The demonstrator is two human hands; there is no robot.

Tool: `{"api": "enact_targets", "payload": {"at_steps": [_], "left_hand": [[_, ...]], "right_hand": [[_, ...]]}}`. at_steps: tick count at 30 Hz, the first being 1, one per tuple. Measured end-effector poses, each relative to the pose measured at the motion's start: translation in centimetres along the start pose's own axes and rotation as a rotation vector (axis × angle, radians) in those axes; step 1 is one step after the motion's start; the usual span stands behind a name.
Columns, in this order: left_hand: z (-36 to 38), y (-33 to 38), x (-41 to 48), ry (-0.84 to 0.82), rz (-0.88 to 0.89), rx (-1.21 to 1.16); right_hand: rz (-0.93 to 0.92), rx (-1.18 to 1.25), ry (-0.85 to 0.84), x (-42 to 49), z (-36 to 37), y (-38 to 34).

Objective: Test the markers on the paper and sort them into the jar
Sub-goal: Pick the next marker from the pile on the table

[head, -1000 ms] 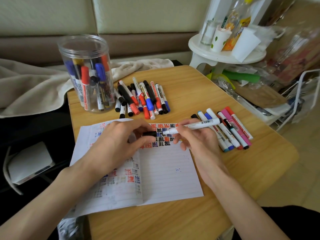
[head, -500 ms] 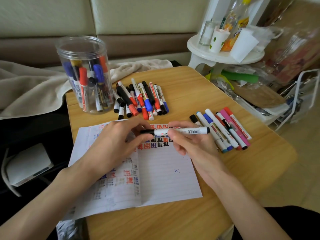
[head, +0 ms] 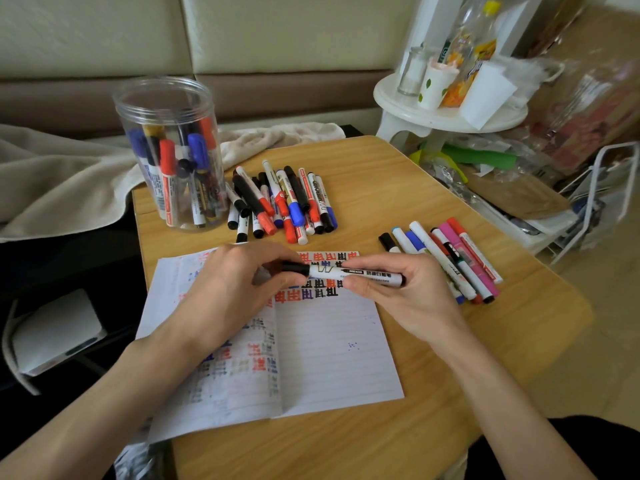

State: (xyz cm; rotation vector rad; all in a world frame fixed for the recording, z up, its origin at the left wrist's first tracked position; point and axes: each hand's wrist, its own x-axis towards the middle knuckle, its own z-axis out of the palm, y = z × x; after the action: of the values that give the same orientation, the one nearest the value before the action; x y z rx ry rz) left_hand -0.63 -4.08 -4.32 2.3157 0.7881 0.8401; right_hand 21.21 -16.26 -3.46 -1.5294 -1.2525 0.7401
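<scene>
Left grip (head: 235, 289) pinched the black cap and right grip (head: 398, 296) clasped the barrel of one marker (head: 356, 273), level above the worktop (head: 381, 174) and its paper (head: 329, 358), which was partly filled with test marks. Far left, the jar (head: 194, 98) held several markers. A far pile (head: 280, 199) and a right row (head: 450, 261) lay unsorted, so the task looked roughly midway.

On the marker (head: 360, 274) you held, a black band read "M610" plus one unclear digit. A second marker (head: 320, 197) in the far pile read "BOARD". Your paper (head: 329, 358) bore one handwritten character repeated in red, black and blue.
</scene>
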Motion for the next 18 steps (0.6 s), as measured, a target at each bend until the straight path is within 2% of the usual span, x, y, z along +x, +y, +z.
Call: {"api": "enact_targets", "payload": {"at_steps": [7, 18], "left_hand": [[0.0, 0.4, 0.0, 0.025, 0.074, -0.018], [0.6, 0.1, 0.2, 0.026, 0.111, -0.005]], "right_hand": [[-0.079, -0.04, 0.065, -0.1, 0.6, 0.5], [-0.1, -0.078, 0.122, -0.3, 1.4, 1.5]]}}
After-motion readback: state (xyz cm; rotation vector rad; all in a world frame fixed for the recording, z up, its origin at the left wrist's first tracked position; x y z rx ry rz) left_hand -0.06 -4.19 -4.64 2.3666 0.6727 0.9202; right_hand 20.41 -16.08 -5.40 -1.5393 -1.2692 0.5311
